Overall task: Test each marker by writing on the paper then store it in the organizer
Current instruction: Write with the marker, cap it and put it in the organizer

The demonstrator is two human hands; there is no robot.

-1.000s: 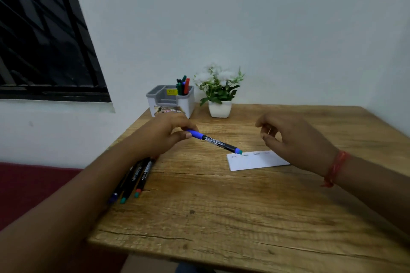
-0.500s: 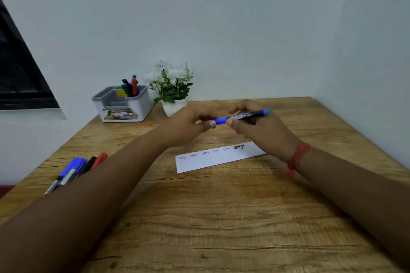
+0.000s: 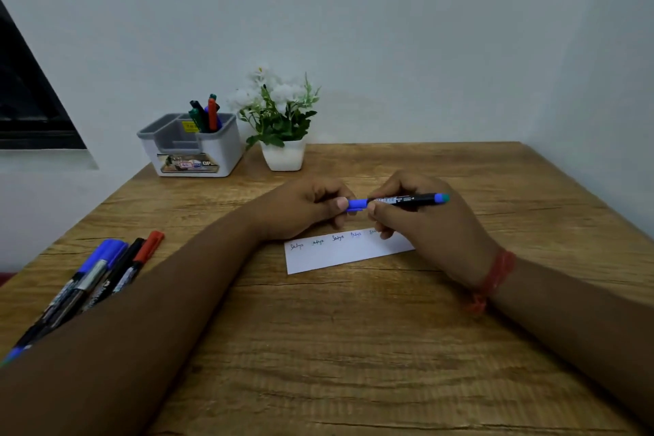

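- Wood-grain table (image 3: 354, 347) is filling the lower half of the frame, and everything else is sitting on it.
- Loose markers (image 3: 102, 272) are lying bunched at the lower left edge, partly hidden under the left forearm; at least four are showing, two with blue caps, one black and one red, though the exact count cannot be told.
- One grey-and-white organizer (image 3: 193, 147) is standing at the upper left of the table by the wall; its rear right compartment is holding about four upright markers, among them green, black, red and blue, while the front compartments are looking bare.
- One white pot of artificial flowers (image 3: 283, 138) is standing just beside the organizer, to its right.
- One left hand (image 3: 304, 209) is curling at centre frame, thumb and forefinger pinching the blue cap end of a marker.
- One blue marker (image 3: 400, 201) is hanging level between both hands above the paper, cap still seated on the barrel.
- One strip of white paper (image 3: 339, 253) is lying flat just below the hands, showing five small written words, the last partly covered.
- One right hand (image 3: 421, 226), a red thread at its wrist, is closing its fingers around the black barrel.
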